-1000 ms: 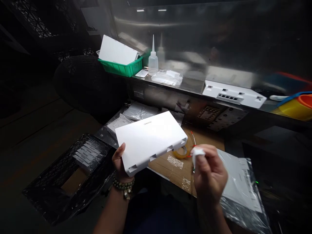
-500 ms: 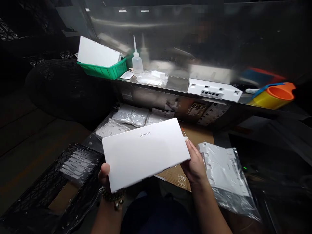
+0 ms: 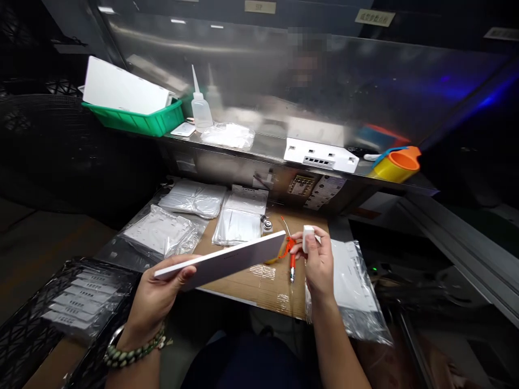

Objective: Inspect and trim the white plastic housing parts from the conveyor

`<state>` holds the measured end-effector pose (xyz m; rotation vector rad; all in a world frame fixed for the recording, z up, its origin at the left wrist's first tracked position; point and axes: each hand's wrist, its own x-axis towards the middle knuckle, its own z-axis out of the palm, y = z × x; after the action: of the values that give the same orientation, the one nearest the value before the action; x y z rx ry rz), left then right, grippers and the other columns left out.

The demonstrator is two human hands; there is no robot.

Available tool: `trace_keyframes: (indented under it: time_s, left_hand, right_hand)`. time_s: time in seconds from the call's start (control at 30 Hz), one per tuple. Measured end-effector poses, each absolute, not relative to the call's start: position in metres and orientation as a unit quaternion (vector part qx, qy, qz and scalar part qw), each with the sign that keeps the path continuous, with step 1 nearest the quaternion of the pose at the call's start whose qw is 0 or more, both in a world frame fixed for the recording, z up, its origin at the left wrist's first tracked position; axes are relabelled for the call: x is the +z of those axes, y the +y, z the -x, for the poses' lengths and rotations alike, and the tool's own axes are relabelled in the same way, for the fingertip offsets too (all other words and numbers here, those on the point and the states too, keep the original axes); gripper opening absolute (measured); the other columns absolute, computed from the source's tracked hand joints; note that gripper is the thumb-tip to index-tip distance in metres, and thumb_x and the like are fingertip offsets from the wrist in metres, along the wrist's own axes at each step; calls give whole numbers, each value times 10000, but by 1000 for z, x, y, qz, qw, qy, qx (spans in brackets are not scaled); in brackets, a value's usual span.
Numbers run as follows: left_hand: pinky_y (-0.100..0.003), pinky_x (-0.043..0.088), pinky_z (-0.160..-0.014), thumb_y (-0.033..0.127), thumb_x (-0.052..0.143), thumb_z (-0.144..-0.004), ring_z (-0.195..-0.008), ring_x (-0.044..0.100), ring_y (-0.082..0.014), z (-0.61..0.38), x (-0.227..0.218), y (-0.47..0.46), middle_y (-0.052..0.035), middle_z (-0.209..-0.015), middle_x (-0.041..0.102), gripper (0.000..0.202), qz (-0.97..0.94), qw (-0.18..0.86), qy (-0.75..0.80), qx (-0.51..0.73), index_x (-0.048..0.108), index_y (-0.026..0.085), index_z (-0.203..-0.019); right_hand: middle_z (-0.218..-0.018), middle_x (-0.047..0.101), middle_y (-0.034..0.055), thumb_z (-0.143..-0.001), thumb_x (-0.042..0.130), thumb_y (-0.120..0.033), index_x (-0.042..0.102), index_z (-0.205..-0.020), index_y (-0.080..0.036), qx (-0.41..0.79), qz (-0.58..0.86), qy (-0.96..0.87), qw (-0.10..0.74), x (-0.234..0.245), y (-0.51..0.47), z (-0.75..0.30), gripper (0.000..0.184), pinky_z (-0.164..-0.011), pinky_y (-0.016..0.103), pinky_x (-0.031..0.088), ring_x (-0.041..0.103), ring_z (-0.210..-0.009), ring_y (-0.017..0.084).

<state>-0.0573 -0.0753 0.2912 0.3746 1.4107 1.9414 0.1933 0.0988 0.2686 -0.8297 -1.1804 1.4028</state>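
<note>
My left hand [image 3: 156,289] grips a flat white device casing [image 3: 227,259] by its near left end, holding it nearly edge-on above the cardboard sheet [image 3: 263,275]. Just off the casing's right end, my right hand [image 3: 318,259] is closed on a small white block [image 3: 308,236] pinched between thumb and fingers. An orange-handled tool [image 3: 291,259] with a wire lies on the cardboard between the two hands.
Bagged white parts [image 3: 194,197] lie across the bench, another bag [image 3: 351,281] sits under my right hand. A metal shelf [image 3: 267,148] carries a green bin [image 3: 135,120], a squeeze bottle [image 3: 200,108], a white router [image 3: 320,154] and an orange cup [image 3: 399,162]. A black crate [image 3: 60,308] stands at the left.
The casing has tilted from face-up to nearly edge-on. My right hand has let go of its right edge and now pinches the small white block. The view has shifted left.
</note>
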Motion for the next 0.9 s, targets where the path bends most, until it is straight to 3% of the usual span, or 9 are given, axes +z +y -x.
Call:
trace_keyframes:
  time_s: [0.1,0.23,0.3,0.4,0.53,0.63,0.73,0.8,0.9]
  left_hand:
    - [-220,620,-688,-72,890,-554,-747,775,-256,55,293,-74,-120,-835,800,313,-155,379,504,760,805,111,-792]
    - [-304,640,-753,-149,832,-542,-902,780,-323,53,299,-72,-96,-847,808,396,-160,409,479,760,807,186,-750]
    - [-353,636,-823,-87,870,-548,-950,770,-352,51,301,-70,-118,-847,806,339,-206,395,493,747,814,189,-736]
    - [-443,600,-927,156,905,-663,-941,761,-369,49,303,-69,-160,-878,806,142,-361,331,532,691,841,185,-787]
    - [-549,533,-1017,340,793,-826,-970,749,-376,47,303,-70,-155,-942,809,134,-468,271,552,634,852,237,-889]
    - [-593,416,-1133,506,767,-838,-1058,726,-389,44,301,-70,-154,-920,806,281,-494,263,540,629,845,237,-860]
    - [-576,282,-1226,773,575,-846,-1331,581,-391,39,296,-63,-159,-1168,771,611,-389,263,492,733,825,217,-878]
    - [-510,298,-1233,714,511,-929,-1399,530,-325,37,293,-55,-123,-1340,705,575,-199,290,447,822,791,224,-1039]
    - [-490,385,-1189,518,503,-1003,-1344,590,-307,39,290,-42,-144,-1365,688,498,16,489,359,795,653,179,-1335]
  right_hand:
    - [-1003,762,8,-916,666,-568,512,-1091,-268,716,319,-432,447,280,99,-193,380,-368,190,454,640,-489,101]
    - [-841,767,7,-809,784,-578,519,-959,-245,776,311,-365,409,286,95,-185,451,-396,203,539,704,-551,147]
    - [-774,755,4,-767,827,-569,538,-949,-235,779,319,-348,412,286,94,-182,478,-414,213,562,712,-552,160]
    - [-726,744,8,-718,866,-571,574,-941,-215,779,339,-326,415,283,94,-182,512,-473,237,598,711,-541,165]
    - [-688,715,5,-753,839,-571,608,-889,-192,779,345,-315,418,278,94,-184,464,-508,240,586,664,-524,139]
    - [-632,652,-24,-832,779,-541,608,-820,-193,776,328,-318,434,277,92,-184,388,-509,209,536,611,-528,110]
    - [-587,589,-48,-877,729,-522,609,-803,-206,758,312,-339,463,278,89,-184,346,-550,215,522,586,-543,111]
    - [-573,564,-52,-900,688,-521,618,-834,-218,730,301,-370,490,278,87,-184,318,-547,225,497,568,-542,119]
    - [-578,583,-38,-938,615,-513,626,-904,-216,668,291,-452,515,272,89,-189,299,-479,234,404,501,-491,116]
